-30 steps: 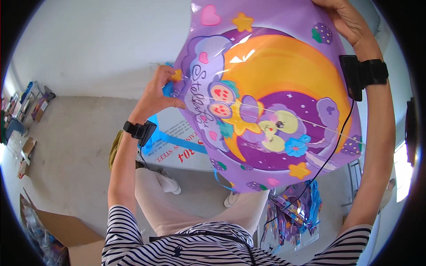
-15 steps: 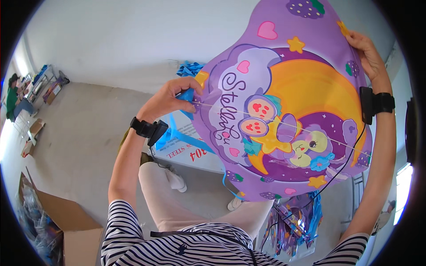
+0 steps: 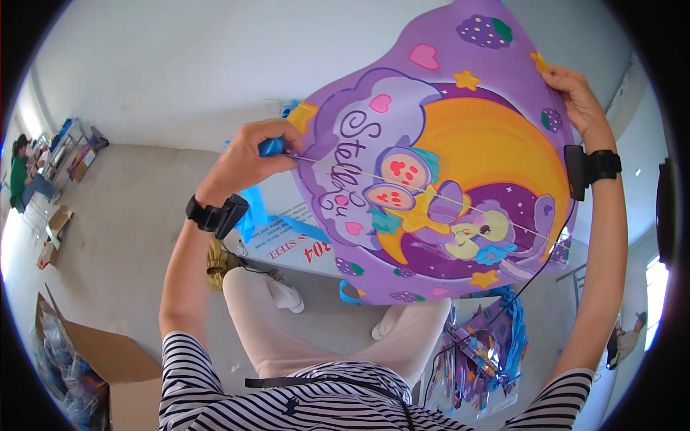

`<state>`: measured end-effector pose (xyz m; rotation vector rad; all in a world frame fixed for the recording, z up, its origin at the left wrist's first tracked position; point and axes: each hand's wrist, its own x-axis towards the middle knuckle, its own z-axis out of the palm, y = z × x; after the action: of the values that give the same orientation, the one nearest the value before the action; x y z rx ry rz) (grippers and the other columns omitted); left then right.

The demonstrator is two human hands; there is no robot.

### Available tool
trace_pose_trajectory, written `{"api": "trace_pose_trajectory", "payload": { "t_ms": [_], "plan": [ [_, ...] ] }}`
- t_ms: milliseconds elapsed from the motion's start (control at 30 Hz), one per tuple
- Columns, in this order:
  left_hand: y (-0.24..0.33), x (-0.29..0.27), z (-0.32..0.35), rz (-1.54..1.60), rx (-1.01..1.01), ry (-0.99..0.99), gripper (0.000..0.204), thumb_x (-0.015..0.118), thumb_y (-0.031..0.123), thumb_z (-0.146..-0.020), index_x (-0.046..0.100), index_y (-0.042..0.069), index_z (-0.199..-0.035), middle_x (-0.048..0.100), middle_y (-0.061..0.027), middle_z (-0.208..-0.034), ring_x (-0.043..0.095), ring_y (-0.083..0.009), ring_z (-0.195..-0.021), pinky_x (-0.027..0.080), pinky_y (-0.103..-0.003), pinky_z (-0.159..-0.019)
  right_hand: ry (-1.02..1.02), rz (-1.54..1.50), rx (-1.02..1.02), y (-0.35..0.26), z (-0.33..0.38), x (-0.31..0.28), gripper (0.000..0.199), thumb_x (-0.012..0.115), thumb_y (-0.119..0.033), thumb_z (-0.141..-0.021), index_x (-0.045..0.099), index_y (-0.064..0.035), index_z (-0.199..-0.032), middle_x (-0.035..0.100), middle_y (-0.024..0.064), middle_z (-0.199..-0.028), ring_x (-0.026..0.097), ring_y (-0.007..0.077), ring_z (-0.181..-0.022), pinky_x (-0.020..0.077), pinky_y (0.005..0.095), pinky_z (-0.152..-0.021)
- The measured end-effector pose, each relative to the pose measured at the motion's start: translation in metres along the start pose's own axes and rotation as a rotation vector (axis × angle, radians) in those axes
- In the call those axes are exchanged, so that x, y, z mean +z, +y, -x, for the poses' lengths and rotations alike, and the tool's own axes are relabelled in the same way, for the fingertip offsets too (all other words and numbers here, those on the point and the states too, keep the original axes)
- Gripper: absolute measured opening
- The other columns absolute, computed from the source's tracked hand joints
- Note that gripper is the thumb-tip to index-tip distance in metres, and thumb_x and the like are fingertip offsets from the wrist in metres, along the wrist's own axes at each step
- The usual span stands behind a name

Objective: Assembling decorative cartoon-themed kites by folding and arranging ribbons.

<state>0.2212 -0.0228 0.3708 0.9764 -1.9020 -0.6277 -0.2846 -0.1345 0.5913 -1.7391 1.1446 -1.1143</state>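
While I sit over a grey concrete floor point(image 3: 122, 215), I hold up a large purple kite point(image 3: 445, 172) printed with an orange moon and cartoon figures, raised in front of me and tilted. A cardboard box point(image 3: 108, 359) stands open at my lower left. My right hand point(image 3: 581, 100) is clamped on the kite's upper right edge. My left hand point(image 3: 248, 161) is closed tight around a small blue fitting point(image 3: 272, 147) at its left tip. A thin rod point(image 3: 431, 195) crosses the kite's face.

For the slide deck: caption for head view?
Left hand and right hand hold up a purple cartoon kite.
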Motion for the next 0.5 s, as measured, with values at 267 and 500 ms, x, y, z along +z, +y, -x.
{"api": "trace_pose_trajectory", "payload": {
  "t_ms": [267,500],
  "plan": [
    [0.045,-0.013,-0.002,-0.172,0.103,0.083,0.014,0.065,-0.008,-0.072,0.061,-0.001,-0.082,0.058,-0.0041,-0.080,0.054,-0.0129,-0.076,0.043,-0.027,-0.071,-0.006,-0.055,0.021,0.022,0.017,-0.006,0.032,0.070,-0.006,-0.088,0.065,0.0086,-0.116,0.070,0.0103,-0.105,0.067,0.0150,-0.094,0.0520,0.0241,-0.091],
    [0.077,-0.037,-0.011,-0.253,0.106,0.048,0.014,0.062,-0.009,-0.071,0.057,0.000,-0.081,0.053,0.0003,-0.079,0.049,-0.0083,-0.075,0.039,-0.024,-0.068,-0.092,-0.045,0.195,0.085,0.028,0.000,0.028,0.071,-0.015,-0.089,0.068,0.0024,-0.111,0.069,0.0043,-0.096,0.064,0.0121,-0.084,0.0526,0.0294,-0.079]
  ]
}}
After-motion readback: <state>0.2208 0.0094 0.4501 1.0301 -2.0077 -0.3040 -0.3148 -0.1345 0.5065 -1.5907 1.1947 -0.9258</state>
